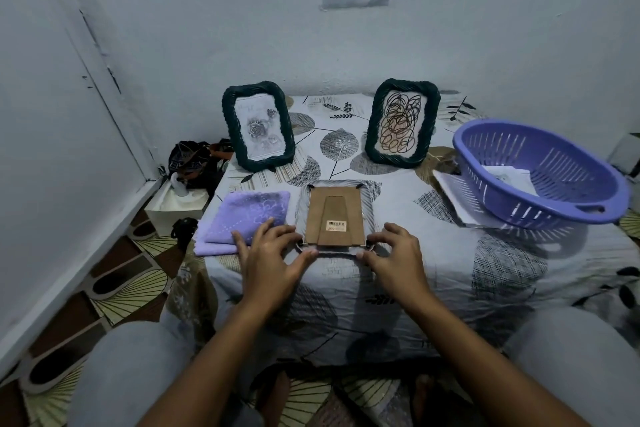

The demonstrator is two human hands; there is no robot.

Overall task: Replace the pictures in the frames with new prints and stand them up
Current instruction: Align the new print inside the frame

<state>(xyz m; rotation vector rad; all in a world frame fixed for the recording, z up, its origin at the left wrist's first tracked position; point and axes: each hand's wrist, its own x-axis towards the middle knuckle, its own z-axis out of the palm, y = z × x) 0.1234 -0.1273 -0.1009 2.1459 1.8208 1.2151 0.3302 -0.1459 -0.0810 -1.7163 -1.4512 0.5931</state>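
Frame [335,215] lies face down at near centre of table [398,218], cardboard back up. Left hand [270,253] & right hand [394,253] pinch its near corners w/ fingers & thumbs. Two more frames stand upright at far side: rose pic [258,126] left, loops pic [401,123] right. Purple cloth [247,217] just left; purple basket [540,172] far right.
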